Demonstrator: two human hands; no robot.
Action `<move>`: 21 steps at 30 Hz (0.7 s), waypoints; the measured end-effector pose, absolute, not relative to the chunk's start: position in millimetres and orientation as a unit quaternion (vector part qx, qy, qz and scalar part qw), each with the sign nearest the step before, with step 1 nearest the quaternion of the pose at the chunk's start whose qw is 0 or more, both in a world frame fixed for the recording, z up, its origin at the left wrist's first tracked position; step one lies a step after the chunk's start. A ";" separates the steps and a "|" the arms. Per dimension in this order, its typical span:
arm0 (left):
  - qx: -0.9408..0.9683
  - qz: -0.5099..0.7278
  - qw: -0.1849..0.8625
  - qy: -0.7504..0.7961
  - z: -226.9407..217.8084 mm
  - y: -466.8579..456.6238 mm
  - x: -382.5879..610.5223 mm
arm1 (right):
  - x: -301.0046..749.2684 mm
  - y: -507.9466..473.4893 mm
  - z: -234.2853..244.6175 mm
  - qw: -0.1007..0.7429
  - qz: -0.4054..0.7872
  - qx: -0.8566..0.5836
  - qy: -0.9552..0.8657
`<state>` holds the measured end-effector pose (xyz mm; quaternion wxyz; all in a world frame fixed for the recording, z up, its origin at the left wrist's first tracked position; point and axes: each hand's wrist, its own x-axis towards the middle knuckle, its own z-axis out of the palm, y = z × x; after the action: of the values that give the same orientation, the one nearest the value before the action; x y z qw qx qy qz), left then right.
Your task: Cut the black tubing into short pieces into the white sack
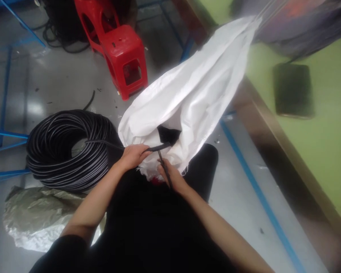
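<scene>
My left hand [135,155] is closed around a black cable [106,143], whose short end sticks out past my fingers to the right. The cable runs back left to a large coil of black cable [69,151] on the floor. In my right hand [172,174] is a slim dark tool [167,174], perhaps scissors; its narrow tip touches or crosses the cable just beyond my left fingers. A white woven sack [187,94] with a frayed mouth lies open across my lap, under both hands. Its far end is drawn up toward the table by strings.
Red plastic stools [125,57] stand ahead on the grey floor. A green-topped table [324,151] runs along the right, with a dark flat pad [292,89] on it. A crumpled plastic bag [39,216] lies at the lower left. Blue tape lines [252,182] mark the floor.
</scene>
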<state>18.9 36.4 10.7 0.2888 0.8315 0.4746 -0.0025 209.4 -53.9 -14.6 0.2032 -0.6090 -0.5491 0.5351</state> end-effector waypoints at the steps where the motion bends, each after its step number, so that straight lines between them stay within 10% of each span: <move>1: 0.837 -0.012 0.288 0.465 11.1 35.7 21.6 | 210.4 -53.2 -15.8 0.203 0.535 -0.611 -0.548; 21: 0.849 -0.030 0.298 0.436 -18.0 38.5 13.6 | 208.4 -64.5 -31.3 0.201 0.517 -0.655 -0.514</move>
<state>13.6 38.5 -18.0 0.2983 0.8486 0.4359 -0.0300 208.4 -64.5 -31.3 0.2011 -0.6547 -0.5139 0.5166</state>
